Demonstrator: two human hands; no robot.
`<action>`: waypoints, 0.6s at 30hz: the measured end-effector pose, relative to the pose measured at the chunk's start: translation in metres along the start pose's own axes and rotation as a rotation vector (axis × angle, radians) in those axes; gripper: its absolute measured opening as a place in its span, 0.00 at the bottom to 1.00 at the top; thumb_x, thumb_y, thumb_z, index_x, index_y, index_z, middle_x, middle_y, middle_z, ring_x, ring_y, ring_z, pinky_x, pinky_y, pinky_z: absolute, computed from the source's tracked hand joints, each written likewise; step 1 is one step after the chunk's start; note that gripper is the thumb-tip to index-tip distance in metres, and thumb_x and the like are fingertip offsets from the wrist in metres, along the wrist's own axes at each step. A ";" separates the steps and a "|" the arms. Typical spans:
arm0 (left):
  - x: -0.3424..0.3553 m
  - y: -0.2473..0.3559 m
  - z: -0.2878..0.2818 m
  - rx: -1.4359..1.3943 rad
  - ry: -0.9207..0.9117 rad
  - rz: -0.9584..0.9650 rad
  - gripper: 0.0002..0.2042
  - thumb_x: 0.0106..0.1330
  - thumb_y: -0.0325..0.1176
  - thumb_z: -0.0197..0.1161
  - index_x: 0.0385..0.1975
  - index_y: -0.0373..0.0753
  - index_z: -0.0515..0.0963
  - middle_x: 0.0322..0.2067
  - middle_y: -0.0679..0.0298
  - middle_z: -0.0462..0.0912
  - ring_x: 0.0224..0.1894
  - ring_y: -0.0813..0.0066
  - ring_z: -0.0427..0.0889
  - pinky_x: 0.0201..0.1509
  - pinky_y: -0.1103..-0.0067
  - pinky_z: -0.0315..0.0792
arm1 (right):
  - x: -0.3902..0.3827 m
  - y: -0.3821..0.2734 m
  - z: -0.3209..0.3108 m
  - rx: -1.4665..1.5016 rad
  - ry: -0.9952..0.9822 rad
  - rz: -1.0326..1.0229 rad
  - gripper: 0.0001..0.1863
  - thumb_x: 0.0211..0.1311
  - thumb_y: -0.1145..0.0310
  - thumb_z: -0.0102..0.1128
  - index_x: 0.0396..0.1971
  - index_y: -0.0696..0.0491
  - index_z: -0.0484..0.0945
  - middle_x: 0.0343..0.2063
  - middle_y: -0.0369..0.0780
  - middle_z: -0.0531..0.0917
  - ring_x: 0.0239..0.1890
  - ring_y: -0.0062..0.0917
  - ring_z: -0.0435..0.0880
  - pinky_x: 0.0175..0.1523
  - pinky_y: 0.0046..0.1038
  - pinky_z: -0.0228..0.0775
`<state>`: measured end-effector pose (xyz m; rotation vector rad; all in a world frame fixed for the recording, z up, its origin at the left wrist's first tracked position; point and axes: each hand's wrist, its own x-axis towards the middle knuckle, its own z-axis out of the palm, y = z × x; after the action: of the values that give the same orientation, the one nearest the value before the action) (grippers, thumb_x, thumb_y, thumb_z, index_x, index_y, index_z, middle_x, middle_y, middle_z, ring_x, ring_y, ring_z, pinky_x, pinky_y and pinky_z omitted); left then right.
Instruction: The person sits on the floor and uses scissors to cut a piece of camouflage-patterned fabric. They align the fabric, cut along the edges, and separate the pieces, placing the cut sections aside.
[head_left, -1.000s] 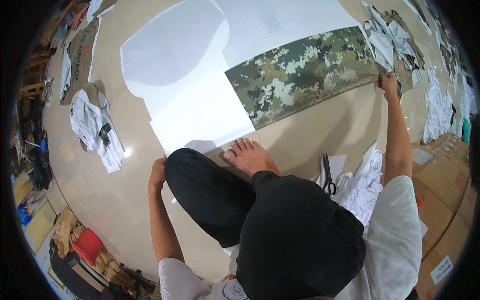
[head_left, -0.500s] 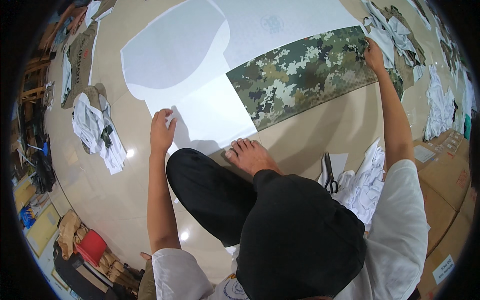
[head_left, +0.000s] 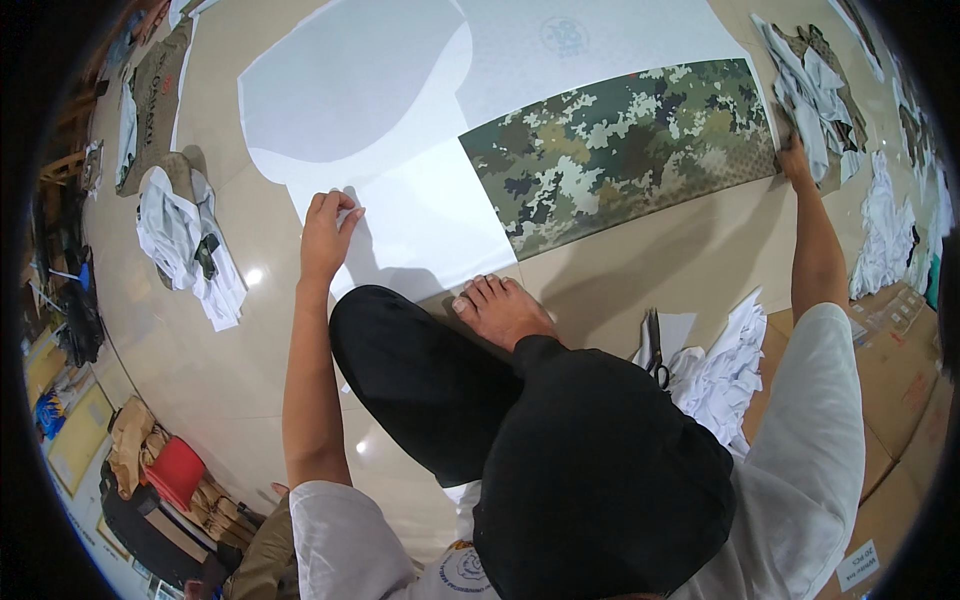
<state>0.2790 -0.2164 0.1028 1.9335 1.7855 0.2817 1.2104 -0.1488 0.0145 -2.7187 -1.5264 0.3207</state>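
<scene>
A large white sheet (head_left: 400, 215) lies on the floor in front of me, with a greyish rounded panel (head_left: 360, 75) showing at its upper left. On its right part is a camouflage-printed piece (head_left: 620, 160) in green, brown and cream, reaching past the sheet's near edge. My left hand (head_left: 330, 235) hovers over the sheet's left edge, fingers loosely bent and holding nothing visible. At the camouflage piece's right end is my right hand (head_left: 793, 160); its fingers are dark and partly hidden, so I cannot make out a grip.
Black-handled scissors (head_left: 655, 348) lie by a heap of white scraps (head_left: 718, 365) at my right. Cardboard boxes (head_left: 890, 370) stand farther right. Cloth piles lie at left (head_left: 180, 235) and upper right (head_left: 815, 95). My bare foot (head_left: 503, 312) rests by the sheet's near edge.
My right hand has moved from the camouflage piece's upper right corner down and outward to its lower right end. The piece's right end has shifted rightward. My left hand has risen slightly.
</scene>
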 end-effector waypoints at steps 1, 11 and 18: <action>0.001 0.000 0.005 -0.016 0.019 0.007 0.12 0.66 0.31 0.74 0.43 0.35 0.79 0.42 0.54 0.81 0.46 0.54 0.84 0.51 0.65 0.79 | 0.006 0.011 -0.015 -0.295 -0.235 -0.165 0.31 0.62 0.70 0.54 0.68 0.55 0.73 0.65 0.58 0.77 0.64 0.52 0.80 0.63 0.46 0.75; 0.008 -0.002 0.010 0.078 0.023 0.134 0.09 0.67 0.28 0.72 0.42 0.35 0.79 0.41 0.56 0.82 0.46 0.54 0.82 0.51 0.63 0.76 | -0.057 -0.173 -0.014 0.172 0.409 -0.726 0.20 0.63 0.72 0.65 0.55 0.53 0.82 0.55 0.47 0.85 0.58 0.47 0.82 0.64 0.44 0.73; 0.004 0.006 0.014 0.012 0.092 0.167 0.09 0.69 0.29 0.70 0.42 0.34 0.79 0.43 0.55 0.82 0.50 0.53 0.82 0.54 0.63 0.75 | -0.060 -0.289 -0.022 0.270 0.006 -0.978 0.15 0.67 0.73 0.67 0.53 0.52 0.82 0.47 0.43 0.85 0.52 0.37 0.83 0.60 0.36 0.75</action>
<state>0.2910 -0.2156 0.0933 2.1129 1.6878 0.4244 0.9398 -0.0456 0.0769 -1.5094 -2.3326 0.4220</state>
